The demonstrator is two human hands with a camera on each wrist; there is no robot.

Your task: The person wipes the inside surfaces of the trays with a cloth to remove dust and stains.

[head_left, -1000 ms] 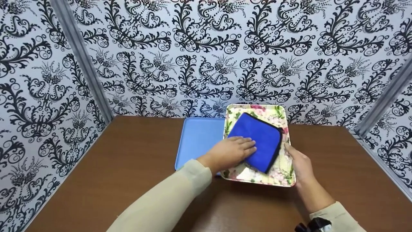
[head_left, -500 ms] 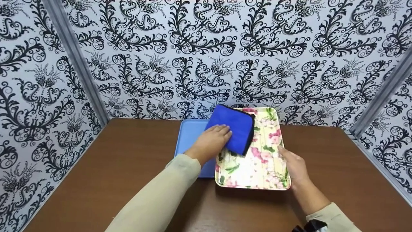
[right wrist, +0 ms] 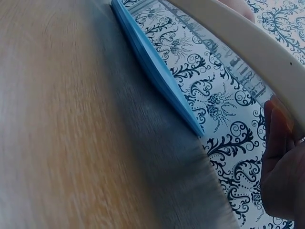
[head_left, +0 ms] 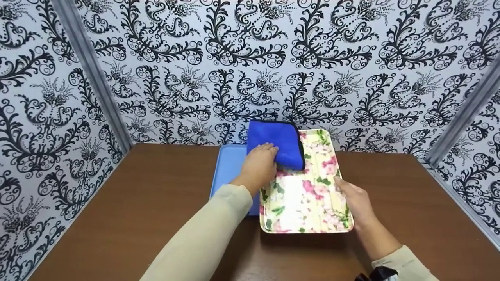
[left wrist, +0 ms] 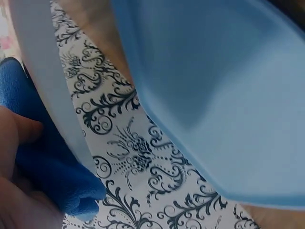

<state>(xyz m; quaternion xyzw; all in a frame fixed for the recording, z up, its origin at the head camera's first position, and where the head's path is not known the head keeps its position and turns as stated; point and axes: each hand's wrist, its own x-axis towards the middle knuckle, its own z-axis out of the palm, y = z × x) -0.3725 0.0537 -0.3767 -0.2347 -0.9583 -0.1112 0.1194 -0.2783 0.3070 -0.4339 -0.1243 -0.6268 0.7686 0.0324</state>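
Appears to be partway through wiping a floral tray [head_left: 299,207], judging by a blue cloth [head_left: 273,132] at its far left part, reaching past the corner there in the head view. Gripping the blue cloth, to judge from the left wrist view, with the curled fingers of the left hand [head_left: 259,162]; holding the floral tray by its right edge with the right hand [head_left: 356,198], with thumb on the rim and fingers mostly hidden beneath. As for the floral tray, held up off the table [head_left: 156,218], tilted toward the head camera and partly hiding a blue tray [head_left: 227,168] behind. Probably calls next for drawing the blue cloth back across the uncovered near part, with a firm right-hand hold against the push. Looks cream-yellow and glossy, printed with pink blossoms and green leaves, rounded at the corners, low at the rim, washed white by glare toward the near left; impossible to tell whether clean or smudged
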